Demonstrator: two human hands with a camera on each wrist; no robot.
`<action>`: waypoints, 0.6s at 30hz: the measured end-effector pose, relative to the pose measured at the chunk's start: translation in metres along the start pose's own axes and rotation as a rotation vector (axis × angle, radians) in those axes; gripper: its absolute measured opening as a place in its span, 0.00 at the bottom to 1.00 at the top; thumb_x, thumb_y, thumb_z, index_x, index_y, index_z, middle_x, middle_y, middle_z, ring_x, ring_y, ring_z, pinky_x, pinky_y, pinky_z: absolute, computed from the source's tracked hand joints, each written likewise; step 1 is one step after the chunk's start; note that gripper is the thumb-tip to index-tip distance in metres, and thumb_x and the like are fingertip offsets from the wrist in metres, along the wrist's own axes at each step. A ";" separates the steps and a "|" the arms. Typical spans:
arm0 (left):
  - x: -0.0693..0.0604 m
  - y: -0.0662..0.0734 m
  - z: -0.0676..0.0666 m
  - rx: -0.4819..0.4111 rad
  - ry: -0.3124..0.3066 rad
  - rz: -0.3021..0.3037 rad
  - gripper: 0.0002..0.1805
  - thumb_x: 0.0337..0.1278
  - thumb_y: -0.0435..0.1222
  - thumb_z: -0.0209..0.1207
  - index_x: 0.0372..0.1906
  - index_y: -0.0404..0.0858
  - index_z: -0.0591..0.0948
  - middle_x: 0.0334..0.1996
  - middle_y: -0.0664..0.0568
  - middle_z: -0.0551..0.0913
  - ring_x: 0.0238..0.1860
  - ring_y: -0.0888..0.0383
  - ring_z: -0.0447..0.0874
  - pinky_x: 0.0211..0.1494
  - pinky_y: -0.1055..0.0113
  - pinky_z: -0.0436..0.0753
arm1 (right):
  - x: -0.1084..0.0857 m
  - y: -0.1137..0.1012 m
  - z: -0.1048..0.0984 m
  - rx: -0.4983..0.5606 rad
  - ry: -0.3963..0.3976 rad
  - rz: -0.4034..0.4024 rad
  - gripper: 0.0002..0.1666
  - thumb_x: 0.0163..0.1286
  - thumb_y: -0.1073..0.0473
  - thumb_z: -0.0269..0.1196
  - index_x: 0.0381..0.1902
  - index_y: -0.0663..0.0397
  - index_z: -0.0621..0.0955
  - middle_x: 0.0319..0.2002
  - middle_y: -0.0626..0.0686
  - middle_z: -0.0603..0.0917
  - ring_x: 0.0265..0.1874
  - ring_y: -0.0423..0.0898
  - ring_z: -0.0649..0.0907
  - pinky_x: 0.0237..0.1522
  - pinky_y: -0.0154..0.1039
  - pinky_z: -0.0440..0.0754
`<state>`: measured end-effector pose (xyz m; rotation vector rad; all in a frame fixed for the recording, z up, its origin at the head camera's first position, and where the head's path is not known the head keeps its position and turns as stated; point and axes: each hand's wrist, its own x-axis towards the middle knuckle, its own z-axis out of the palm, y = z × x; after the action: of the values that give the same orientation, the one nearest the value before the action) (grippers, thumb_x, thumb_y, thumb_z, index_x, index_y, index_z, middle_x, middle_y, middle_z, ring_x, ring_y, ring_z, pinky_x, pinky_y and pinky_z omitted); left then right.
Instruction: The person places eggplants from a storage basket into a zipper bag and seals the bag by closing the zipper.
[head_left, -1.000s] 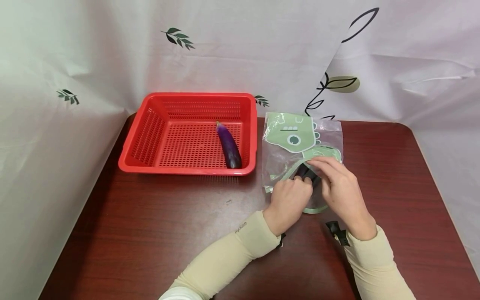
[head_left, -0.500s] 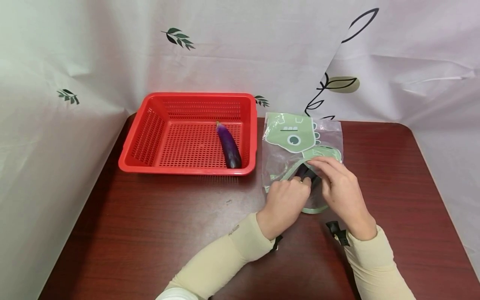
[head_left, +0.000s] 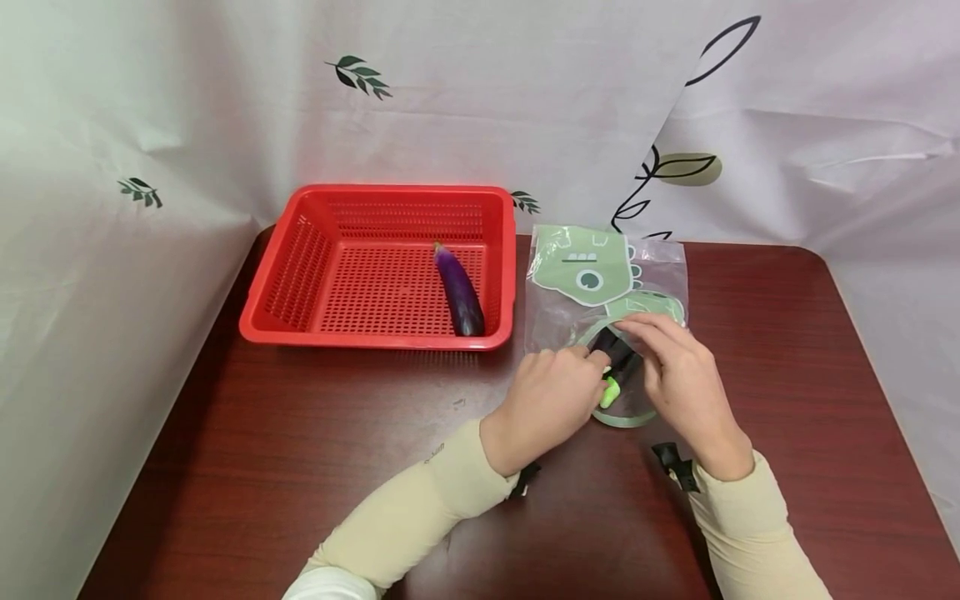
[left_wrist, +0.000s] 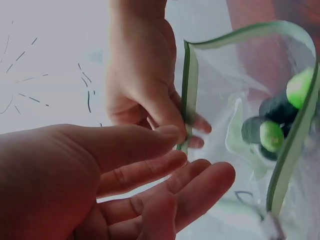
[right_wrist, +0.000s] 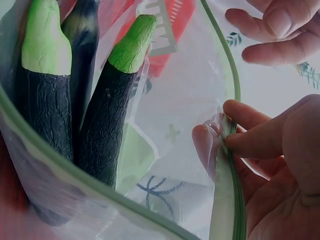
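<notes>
A clear zip bag (head_left: 585, 271) with a green cartoon print lies on the red-brown table (head_left: 315, 467), its mouth gaping toward the person. The right hand (head_left: 686, 383) pinches the bag's green-edged rim between thumb and fingers, a grip plainest in the wrist views. The left hand (head_left: 551, 400) is at the bag's mouth, fingers loosely extended, gripping nothing; I cannot tell whether it touches the plastic. The head view gives only dark shapes and a bright green end inside; the right wrist view shows two wrinkled dark vegetables (right_wrist: 107, 120) with green ends, plus a smooth dark item (right_wrist: 82, 40) behind them. The head view alone shows whole the red perforated basket (head_left: 360, 340) just left of the bag, a purple eggplant (head_left: 460, 293) lying in its bag-ward side.
</notes>
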<state>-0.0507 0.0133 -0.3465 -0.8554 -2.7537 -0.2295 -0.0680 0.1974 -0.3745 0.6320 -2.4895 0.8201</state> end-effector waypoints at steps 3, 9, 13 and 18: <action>0.001 -0.006 -0.005 -0.022 -0.012 -0.007 0.06 0.60 0.44 0.67 0.35 0.46 0.84 0.27 0.57 0.84 0.21 0.55 0.83 0.19 0.63 0.76 | 0.000 0.000 0.000 -0.004 -0.003 0.005 0.23 0.60 0.83 0.58 0.49 0.61 0.85 0.49 0.54 0.85 0.50 0.50 0.83 0.50 0.44 0.77; 0.003 -0.024 -0.020 -0.063 -0.018 -0.020 0.07 0.62 0.44 0.65 0.40 0.46 0.86 0.30 0.56 0.85 0.23 0.52 0.84 0.21 0.62 0.77 | 0.000 0.000 0.000 -0.009 -0.006 0.002 0.24 0.60 0.83 0.58 0.50 0.61 0.85 0.49 0.54 0.85 0.50 0.50 0.83 0.50 0.44 0.77; 0.007 -0.039 -0.031 -0.103 -0.023 -0.041 0.09 0.64 0.43 0.64 0.43 0.45 0.87 0.33 0.55 0.86 0.26 0.52 0.85 0.23 0.60 0.79 | 0.001 0.000 0.000 -0.008 0.000 -0.007 0.24 0.60 0.83 0.58 0.50 0.61 0.85 0.49 0.54 0.85 0.49 0.50 0.83 0.50 0.44 0.77; 0.012 -0.056 -0.044 -0.125 -0.039 -0.084 0.11 0.64 0.42 0.64 0.48 0.45 0.87 0.35 0.54 0.87 0.30 0.51 0.87 0.25 0.57 0.81 | 0.001 0.000 0.000 -0.009 -0.004 -0.006 0.25 0.60 0.84 0.57 0.49 0.61 0.85 0.49 0.54 0.85 0.49 0.50 0.83 0.49 0.44 0.77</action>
<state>-0.0844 -0.0357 -0.3052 -0.7826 -2.8396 -0.4090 -0.0688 0.1973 -0.3746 0.6376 -2.4920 0.8065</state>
